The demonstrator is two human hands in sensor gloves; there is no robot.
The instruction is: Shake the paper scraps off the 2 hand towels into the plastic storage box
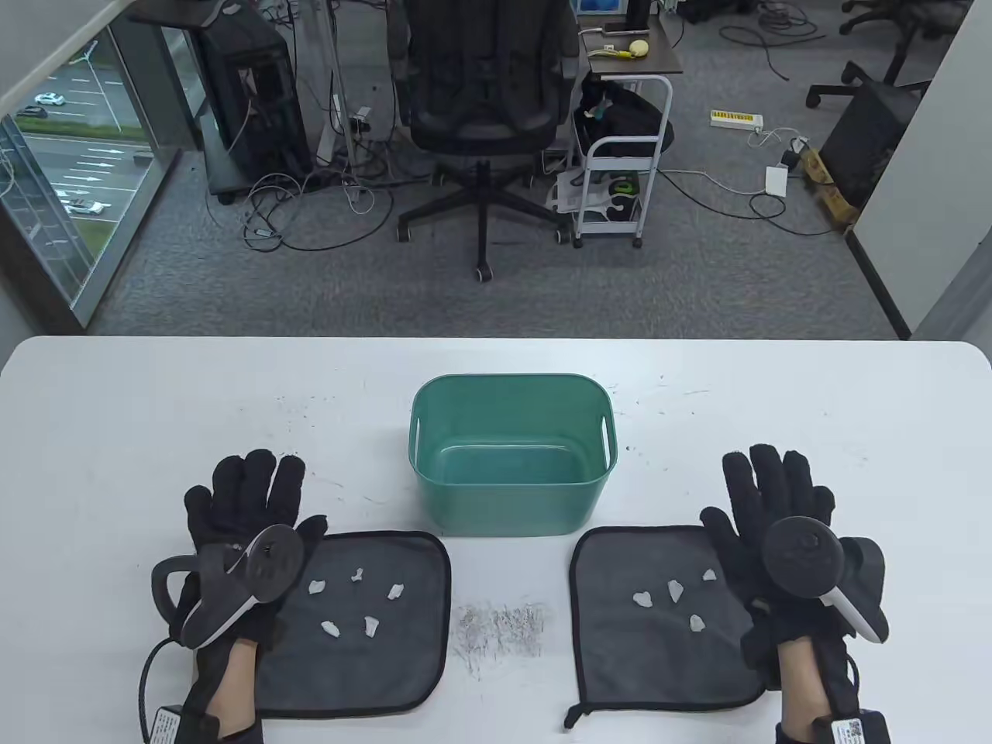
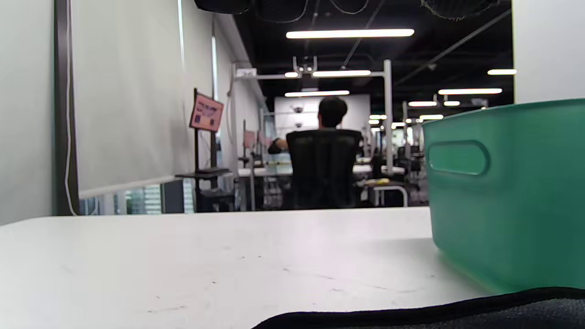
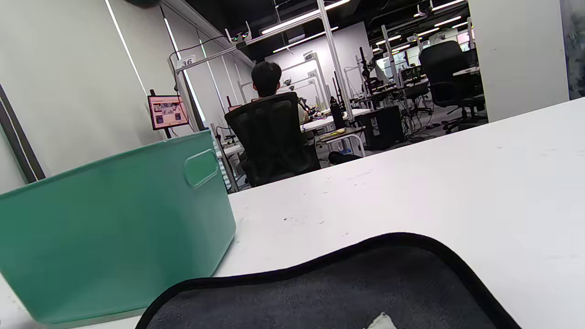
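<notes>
A: Start from the green plastic storage box (image 1: 513, 453), upright at the middle of the white table (image 1: 116, 418), open side up, nothing visible inside it.

B: Just in front of the box, to its left, lies the left hand towel (image 1: 364, 620), dark grey with a black hem, spread flat. Five white paper scraps (image 1: 356, 601) are scattered across it.

A: And in front of the box to its right, the right hand towel (image 1: 663, 620), same cloth, also flat. Four scraps on that one, though the hand may hide part of it, so that count is only what shows.

B: The hands?

A: The left hand (image 1: 240, 519) rests left of the box, fingers straight and close together on the table, palm over the left towel's outer edge. It grips nothing.

B: The right hand (image 1: 775, 519) mirrors it right of the box: fingers flat and pointing away, heel on the right towel's outer edge, holding nothing. Each hand carries a tracker (image 1: 263, 562) on its back.

A: Between the two towels, in front of the box, there is a patch of grey scratch marks (image 1: 500, 624) on the tabletop.

B: The wrist views agree: each shows the box's slotted handle and a black towel hem at the bottom, with a white scrap just in the right one.

A: Beyond the box, past the table's far edge, a black office chair (image 1: 484, 85) stands on grey carpet.
</notes>
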